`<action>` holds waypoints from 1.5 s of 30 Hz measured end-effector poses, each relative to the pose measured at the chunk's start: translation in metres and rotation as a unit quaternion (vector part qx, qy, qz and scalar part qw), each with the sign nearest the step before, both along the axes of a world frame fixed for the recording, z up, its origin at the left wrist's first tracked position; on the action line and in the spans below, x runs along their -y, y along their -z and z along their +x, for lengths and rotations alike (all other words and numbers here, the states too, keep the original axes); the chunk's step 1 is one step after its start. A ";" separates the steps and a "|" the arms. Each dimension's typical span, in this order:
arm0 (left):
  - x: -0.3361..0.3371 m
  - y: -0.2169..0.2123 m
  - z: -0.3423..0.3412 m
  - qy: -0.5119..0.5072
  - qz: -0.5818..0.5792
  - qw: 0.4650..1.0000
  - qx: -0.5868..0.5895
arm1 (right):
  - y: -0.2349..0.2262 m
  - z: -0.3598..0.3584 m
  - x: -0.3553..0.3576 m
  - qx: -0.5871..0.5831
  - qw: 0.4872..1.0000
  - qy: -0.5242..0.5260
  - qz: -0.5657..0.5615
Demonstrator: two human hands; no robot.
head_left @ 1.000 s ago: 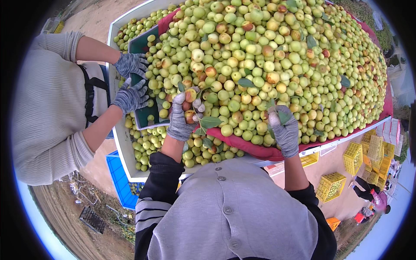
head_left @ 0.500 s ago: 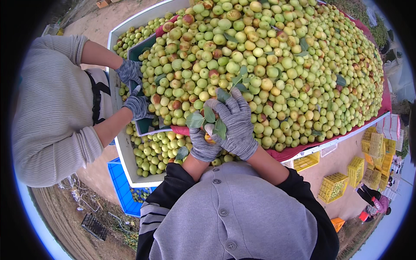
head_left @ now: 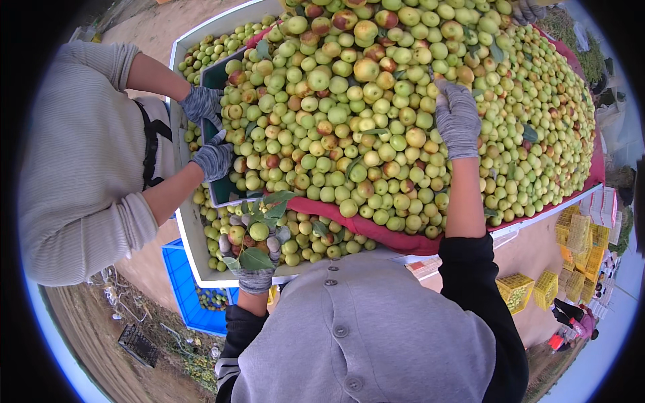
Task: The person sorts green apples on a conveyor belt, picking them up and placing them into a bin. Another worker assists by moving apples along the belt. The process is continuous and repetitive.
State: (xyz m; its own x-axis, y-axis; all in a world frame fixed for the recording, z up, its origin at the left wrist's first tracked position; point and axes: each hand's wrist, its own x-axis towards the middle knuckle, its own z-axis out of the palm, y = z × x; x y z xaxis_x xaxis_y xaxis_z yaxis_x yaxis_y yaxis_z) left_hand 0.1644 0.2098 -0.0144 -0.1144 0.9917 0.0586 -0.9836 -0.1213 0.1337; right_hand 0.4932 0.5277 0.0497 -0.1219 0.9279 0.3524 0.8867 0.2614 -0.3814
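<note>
A big heap of green jujubes point(head_left: 376, 127), some blushed red-brown, fills the middle of the view. My left hand point(head_left: 254, 279), in a grey knit glove, is cupped palm up over the front strip of fruit. It holds a few jujubes point(head_left: 258, 232) together with leafy sprigs point(head_left: 256, 259). Out on the heap, to the right, is my gloved right hand point(head_left: 458, 124). Its fingers are bent together at the fruit, and whatever lies between the fingertips is hidden.
Left, a co-worker's gloved hands point(head_left: 213, 161) hold a dark green crate point(head_left: 213, 77) against the heap. Another gloved hand point(head_left: 527, 10) shows at the top right. A red cloth point(head_left: 376, 232) and a white rim point(head_left: 191, 252) edge the fruit. Below stand a blue bin point(head_left: 181, 285) and yellow crates point(head_left: 516, 292).
My hands, together over leaves and fruit before, have parted. The left moved left and nearer with jujubes and leaves; the right reached farther right onto the heap. Another hand appeared at the top right.
</note>
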 end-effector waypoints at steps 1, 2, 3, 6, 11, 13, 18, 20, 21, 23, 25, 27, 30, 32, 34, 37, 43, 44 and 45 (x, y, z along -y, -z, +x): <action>0.026 0.002 -0.016 -0.048 -0.052 0.997 0.013 | 0.005 0.005 -0.004 0.023 1.000 -0.013 0.015; 0.052 0.004 -0.032 -0.117 -0.103 0.986 -0.059 | 0.010 0.009 -0.006 0.043 0.999 -0.015 0.030; 0.080 0.008 -0.049 -0.153 -0.082 0.984 -0.029 | 0.013 0.013 -0.006 0.065 0.996 -0.027 0.052; 0.167 0.022 -0.108 -0.330 -0.203 0.915 -0.115 | 0.020 0.021 -0.003 0.115 0.993 0.012 -0.030; 0.289 0.057 -0.200 -0.394 -0.652 0.641 -0.092 | 0.024 0.025 0.016 0.159 0.973 0.035 -0.162; 0.315 0.074 -0.221 -0.265 -0.836 0.452 -0.159 | 0.019 0.031 0.027 0.163 0.976 0.014 -0.143; 0.290 0.062 -0.248 -0.120 -0.699 0.409 -0.575 | -0.018 0.071 0.052 0.072 0.969 -0.072 -0.225; 0.241 0.031 -0.230 -0.162 -0.587 0.263 -0.749 | -0.028 0.087 0.059 0.066 0.962 -0.027 -0.264; 0.207 0.022 -0.207 -0.217 -0.508 0.264 -0.790 | -0.029 0.092 0.063 0.064 0.957 -0.003 -0.283; 0.137 0.001 -0.152 -0.254 -0.367 0.303 -0.842 | -0.025 0.098 0.070 0.011 0.963 0.022 -0.267; 0.066 -0.016 -0.101 -0.233 -0.225 0.287 -0.902 | -0.016 0.099 0.076 -0.062 0.963 0.004 -0.261; 0.000 -0.028 -0.065 -0.224 -0.089 0.266 -0.933 | -0.006 0.102 0.082 -0.098 0.963 0.048 -0.245; -0.072 -0.038 -0.030 -0.219 -0.035 0.353 -0.909 | 0.001 0.117 0.088 -0.169 0.963 0.072 -0.198; -0.114 -0.037 -0.015 -0.252 -0.021 0.361 -0.898 | 0.002 0.132 0.091 -0.183 0.970 0.080 -0.141; -0.150 -0.035 -0.007 -0.242 -0.039 0.368 -0.897 | 0.004 0.145 0.096 -0.214 0.966 0.110 -0.098; -0.198 -0.037 -0.002 -0.251 -0.029 0.385 -0.888 | 0.011 0.145 0.107 -0.254 0.960 0.116 -0.019; -0.323 -0.046 -0.009 -0.229 -0.024 0.340 -0.912 | 0.027 0.101 0.132 -0.089 0.993 0.047 0.062; -0.343 -0.047 -0.014 -0.206 -0.051 0.338 -0.917 | 0.028 0.096 0.134 -0.057 0.995 0.034 0.078; -0.357 -0.047 -0.019 -0.148 -0.065 0.307 -0.938 | 0.027 0.094 0.137 -0.040 0.996 0.040 0.069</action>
